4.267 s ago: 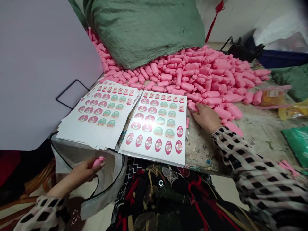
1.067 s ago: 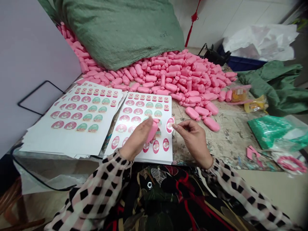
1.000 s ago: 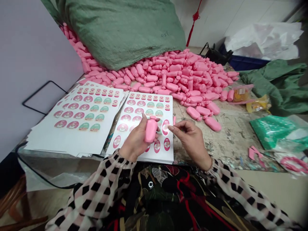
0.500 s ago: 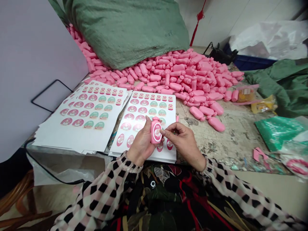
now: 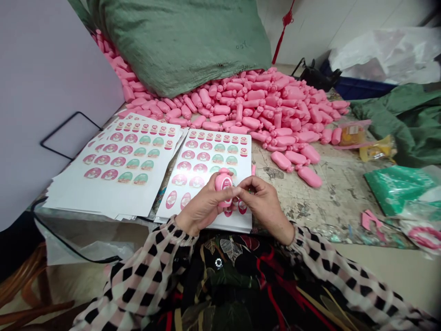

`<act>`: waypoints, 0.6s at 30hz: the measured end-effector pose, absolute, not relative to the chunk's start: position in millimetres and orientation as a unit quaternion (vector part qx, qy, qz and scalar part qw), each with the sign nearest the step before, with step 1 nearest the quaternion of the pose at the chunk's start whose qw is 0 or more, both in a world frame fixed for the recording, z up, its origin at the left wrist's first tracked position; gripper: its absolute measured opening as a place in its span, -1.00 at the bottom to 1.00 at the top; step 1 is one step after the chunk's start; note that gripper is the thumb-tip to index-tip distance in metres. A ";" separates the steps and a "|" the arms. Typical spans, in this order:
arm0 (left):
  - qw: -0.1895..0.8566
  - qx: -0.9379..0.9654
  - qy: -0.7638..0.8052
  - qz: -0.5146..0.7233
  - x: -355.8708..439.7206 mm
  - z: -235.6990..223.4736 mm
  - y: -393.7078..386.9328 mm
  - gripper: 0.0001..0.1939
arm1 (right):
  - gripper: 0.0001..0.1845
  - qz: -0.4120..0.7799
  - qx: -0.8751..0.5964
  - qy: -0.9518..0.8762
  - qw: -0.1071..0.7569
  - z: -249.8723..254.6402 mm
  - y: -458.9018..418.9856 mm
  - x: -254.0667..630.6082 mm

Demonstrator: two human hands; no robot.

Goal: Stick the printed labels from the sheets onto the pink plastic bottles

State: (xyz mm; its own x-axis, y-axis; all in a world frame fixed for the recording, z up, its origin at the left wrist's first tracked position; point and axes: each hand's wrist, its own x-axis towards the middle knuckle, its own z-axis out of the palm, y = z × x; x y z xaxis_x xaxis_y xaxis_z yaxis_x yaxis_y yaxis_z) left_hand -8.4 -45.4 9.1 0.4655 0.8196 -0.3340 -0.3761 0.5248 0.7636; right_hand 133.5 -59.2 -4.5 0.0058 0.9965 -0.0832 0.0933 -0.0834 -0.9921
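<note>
Fingers (image 5: 229,191), one bottle (image 5: 223,180) (pink), two sticker stacks (image 5: 206,156) — beneath

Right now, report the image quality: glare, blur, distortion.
Head view: soft glare washes over the stickers on the glossy white label sheet; the wide lens bends the sheet's straight edges; the label on the pink plastic bottle between the hands is too blurred to read.
</note>
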 end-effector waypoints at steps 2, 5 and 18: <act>0.807 0.325 0.356 0.340 -13.7 11.7 -46.4 -0.43 | -0.72 0.488 -0.549 -0.521 0.436 -7.8 -57.7 140.2; 0.820 0.317 0.354 0.319 -19.0 12.0 -47.2 -0.47 | -0.74 0.472 -0.549 -0.540 0.428 -10.6 -52.1 152.9; 0.813 0.375 0.367 0.254 -34.7 27.4 -68.4 -0.70 | -0.71 0.429 -0.558 -0.565 0.429 -20.2 -39.9 160.6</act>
State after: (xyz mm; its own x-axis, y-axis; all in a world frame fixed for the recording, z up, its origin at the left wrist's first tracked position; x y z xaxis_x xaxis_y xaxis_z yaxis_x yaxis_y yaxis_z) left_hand -34.7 -68.4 27.4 0.6013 0.6876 -0.4070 -0.1368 0.5904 0.7954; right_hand 160.6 -39.9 -20.2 -0.0073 1.0000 0.0062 0.2628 0.0079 -0.9648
